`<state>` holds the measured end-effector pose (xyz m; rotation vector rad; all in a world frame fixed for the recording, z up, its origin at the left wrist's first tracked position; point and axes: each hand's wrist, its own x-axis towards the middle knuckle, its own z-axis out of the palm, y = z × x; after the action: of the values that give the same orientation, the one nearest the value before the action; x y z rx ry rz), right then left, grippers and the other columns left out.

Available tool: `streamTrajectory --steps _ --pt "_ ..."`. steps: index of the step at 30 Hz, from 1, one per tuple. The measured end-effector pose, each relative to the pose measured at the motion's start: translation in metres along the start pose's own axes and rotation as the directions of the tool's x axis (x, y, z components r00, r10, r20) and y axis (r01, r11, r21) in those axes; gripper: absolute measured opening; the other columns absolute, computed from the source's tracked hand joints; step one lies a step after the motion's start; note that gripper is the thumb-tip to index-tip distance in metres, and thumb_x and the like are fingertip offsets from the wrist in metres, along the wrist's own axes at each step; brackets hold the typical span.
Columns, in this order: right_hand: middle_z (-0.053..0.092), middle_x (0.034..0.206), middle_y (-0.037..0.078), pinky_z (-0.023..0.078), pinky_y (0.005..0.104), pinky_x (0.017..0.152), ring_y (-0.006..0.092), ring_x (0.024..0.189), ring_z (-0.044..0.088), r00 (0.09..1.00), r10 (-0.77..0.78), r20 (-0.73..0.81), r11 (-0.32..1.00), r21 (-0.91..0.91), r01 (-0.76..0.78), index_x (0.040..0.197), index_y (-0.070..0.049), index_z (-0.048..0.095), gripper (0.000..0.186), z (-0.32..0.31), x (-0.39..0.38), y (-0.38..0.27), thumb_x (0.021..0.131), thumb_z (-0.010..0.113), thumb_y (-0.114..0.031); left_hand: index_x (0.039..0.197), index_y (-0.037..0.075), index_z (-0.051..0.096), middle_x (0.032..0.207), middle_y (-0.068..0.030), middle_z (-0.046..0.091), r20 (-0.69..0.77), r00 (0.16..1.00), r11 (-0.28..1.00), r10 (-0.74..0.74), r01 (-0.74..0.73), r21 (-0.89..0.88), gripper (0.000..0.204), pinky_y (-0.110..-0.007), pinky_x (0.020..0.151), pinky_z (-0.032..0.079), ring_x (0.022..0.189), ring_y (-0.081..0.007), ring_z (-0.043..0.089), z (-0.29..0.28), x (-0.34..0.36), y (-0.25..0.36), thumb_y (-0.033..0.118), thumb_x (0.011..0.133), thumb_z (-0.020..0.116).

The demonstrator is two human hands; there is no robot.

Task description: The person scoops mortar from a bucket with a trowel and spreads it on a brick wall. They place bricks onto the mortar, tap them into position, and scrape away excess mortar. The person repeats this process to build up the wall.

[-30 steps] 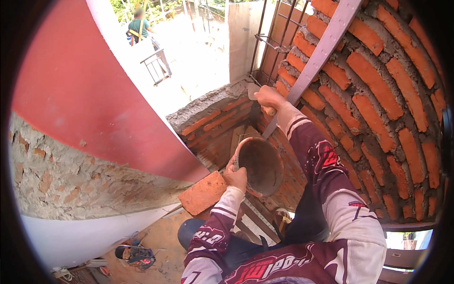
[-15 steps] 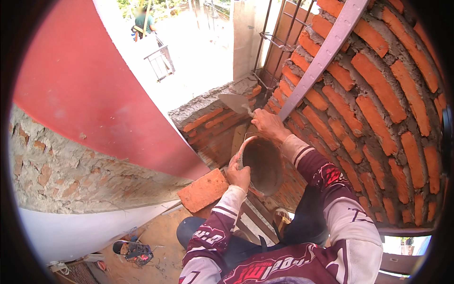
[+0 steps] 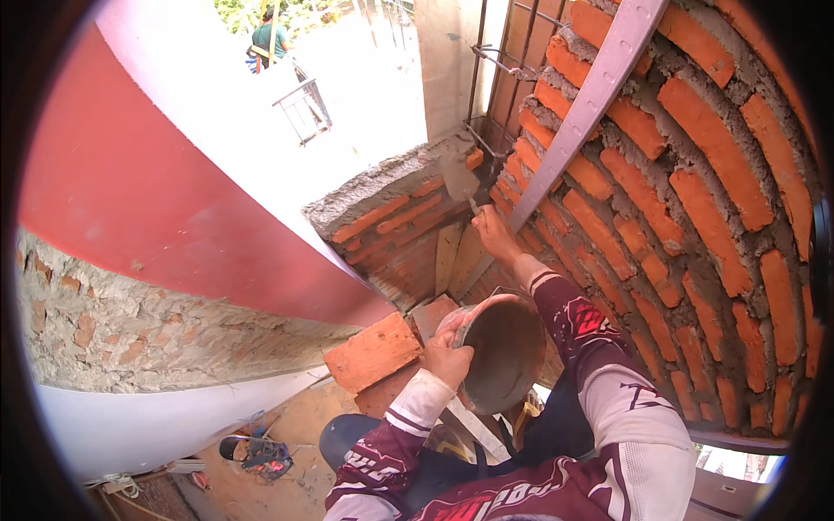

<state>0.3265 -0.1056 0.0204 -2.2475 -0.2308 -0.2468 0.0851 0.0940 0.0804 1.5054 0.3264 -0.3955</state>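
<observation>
My left hand (image 3: 446,358) is closed on the rim of a bucket (image 3: 502,352), which is tilted so its grey, mortar-stained inside shows. Stretched out ahead, my right hand (image 3: 495,233) grips the handle of a trowel (image 3: 460,181). The trowel's blade lies against the mortar-topped low brick wall (image 3: 395,204), near its right end. Whether mortar sits on the blade I cannot make out. Close to my left hand is a loose orange brick (image 3: 372,352), with more bricks under and behind it.
A brick wall (image 3: 695,191) with rough mortar joints rises on the right, crossed by a metal strip (image 3: 591,108). Steel bars (image 3: 491,69) stand at the far corner. On the left is a red-painted wall (image 3: 156,191). Footwear (image 3: 261,456) lies on the floor; a person (image 3: 270,39) is outside.
My right hand has moved the trowel from above the low wall onto its right end. The bucket has come down closer to me with my left hand.
</observation>
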Motion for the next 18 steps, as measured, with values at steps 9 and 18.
streamTrajectory --steps 9,18 --pt "0.060 0.090 0.009 0.052 0.0347 0.054 0.0145 0.062 0.061 0.822 0.495 0.282 0.651 0.506 -0.566 0.109 -0.003 0.050 0.030 -0.016 -0.008 -0.022 0.106 0.054 -0.033 0.116 -0.003 0.072 0.108 -0.0052 0.074 -0.033 0.999 0.972 -0.031 0.023 -0.234 0.043 -0.027 0.081 0.054 0.094 -0.0132 0.069 -0.002 -0.005 0.004 -0.007 0.076 0.058" --pt "0.057 0.071 0.003 0.046 0.0292 0.058 0.0106 0.066 0.059 0.836 0.242 0.493 0.950 0.054 -0.307 0.098 -0.004 0.064 0.022 -0.233 -0.079 -0.145 0.095 0.067 -0.025 0.138 -0.004 0.059 0.108 -0.0023 0.073 -0.214 0.970 0.942 0.114 -0.174 -0.286 0.061 -0.022 0.073 0.052 0.085 -0.0084 0.067 -0.006 0.012 0.046 -0.012 0.077 0.054"
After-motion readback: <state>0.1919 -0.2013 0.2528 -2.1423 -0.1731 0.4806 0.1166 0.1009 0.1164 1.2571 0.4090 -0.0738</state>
